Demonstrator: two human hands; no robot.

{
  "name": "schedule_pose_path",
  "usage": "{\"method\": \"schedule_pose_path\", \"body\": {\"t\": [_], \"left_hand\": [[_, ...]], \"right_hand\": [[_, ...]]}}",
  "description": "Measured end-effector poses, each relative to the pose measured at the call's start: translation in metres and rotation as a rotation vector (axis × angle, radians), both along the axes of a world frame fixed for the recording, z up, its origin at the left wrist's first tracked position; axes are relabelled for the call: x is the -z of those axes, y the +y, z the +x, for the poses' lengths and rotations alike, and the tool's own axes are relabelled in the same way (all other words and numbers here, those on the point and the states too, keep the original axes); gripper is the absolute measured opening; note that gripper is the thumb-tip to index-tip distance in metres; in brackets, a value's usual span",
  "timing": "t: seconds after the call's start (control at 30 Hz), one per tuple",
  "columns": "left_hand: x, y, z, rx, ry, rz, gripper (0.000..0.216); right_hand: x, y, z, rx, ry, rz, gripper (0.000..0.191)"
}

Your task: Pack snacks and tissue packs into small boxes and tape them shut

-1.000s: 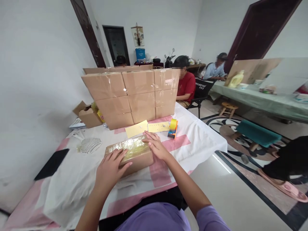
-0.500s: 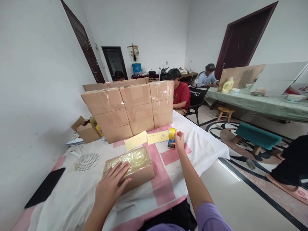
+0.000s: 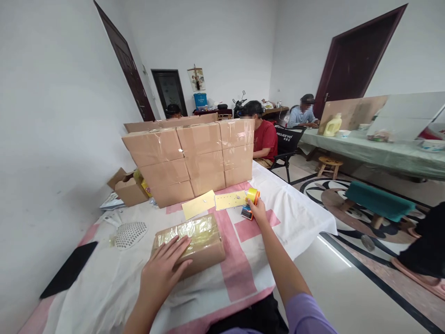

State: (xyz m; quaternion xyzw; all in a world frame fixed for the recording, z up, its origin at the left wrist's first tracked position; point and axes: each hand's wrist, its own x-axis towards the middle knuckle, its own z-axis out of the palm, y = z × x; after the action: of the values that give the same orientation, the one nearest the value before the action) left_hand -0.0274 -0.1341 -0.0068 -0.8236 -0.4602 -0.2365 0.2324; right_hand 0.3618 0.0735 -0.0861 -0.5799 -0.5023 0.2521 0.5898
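Observation:
A small cardboard box (image 3: pixel 205 241) with yellowish tape across its top lies on the white and pink tablecloth (image 3: pixel 250 260) in front of me. My left hand (image 3: pixel 163 271) rests flat on the box's near left part, fingers spread. My right hand (image 3: pixel 257 211) is stretched out to the right and closed around a tape dispenser (image 3: pixel 250 204) holding a yellow roll, tilted a little off the cloth. Two yellow cards (image 3: pixel 215 202) lie just left of the dispenser.
A wall of stacked sealed cartons (image 3: pixel 189 157) stands at the table's far side, with an open small box (image 3: pixel 128 188) to its left. A white perforated piece (image 3: pixel 130 228) and a black flat object (image 3: pixel 69 269) lie at left. Other people sit behind the cartons and at a green table (image 3: pixel 375 148).
My right hand left the box, reached right to the tape dispenser and closed on it, tilting it. My left hand stayed on the box.

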Motion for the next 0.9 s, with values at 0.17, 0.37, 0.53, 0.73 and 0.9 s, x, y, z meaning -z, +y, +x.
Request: {"method": "schedule_pose_path", "body": {"t": [0.17, 0.37, 0.53, 0.73, 0.9], "left_hand": [[0.002, -0.005, 0.002, -0.017, -0.025, 0.001, 0.051], [-0.001, -0.007, 0.005, -0.046, -0.011, 0.058, 0.049], [-0.001, -0.007, 0.006, -0.06, -0.002, 0.096, 0.05], [-0.001, -0.01, 0.006, -0.045, -0.058, 0.077, 0.05], [-0.003, -0.002, 0.001, -0.037, -0.081, 0.0, 0.048]], "right_hand": [[0.001, -0.005, -0.001, -0.04, 0.006, 0.023, 0.045], [0.001, -0.008, -0.003, -0.075, 0.083, 0.029, 0.051], [-0.004, -0.011, -0.003, -0.119, 0.149, -0.002, 0.052], [-0.008, -0.013, -0.005, -0.164, 0.197, -0.007, 0.058], [-0.012, -0.015, -0.007, -0.191, 0.217, -0.011, 0.055]]}}
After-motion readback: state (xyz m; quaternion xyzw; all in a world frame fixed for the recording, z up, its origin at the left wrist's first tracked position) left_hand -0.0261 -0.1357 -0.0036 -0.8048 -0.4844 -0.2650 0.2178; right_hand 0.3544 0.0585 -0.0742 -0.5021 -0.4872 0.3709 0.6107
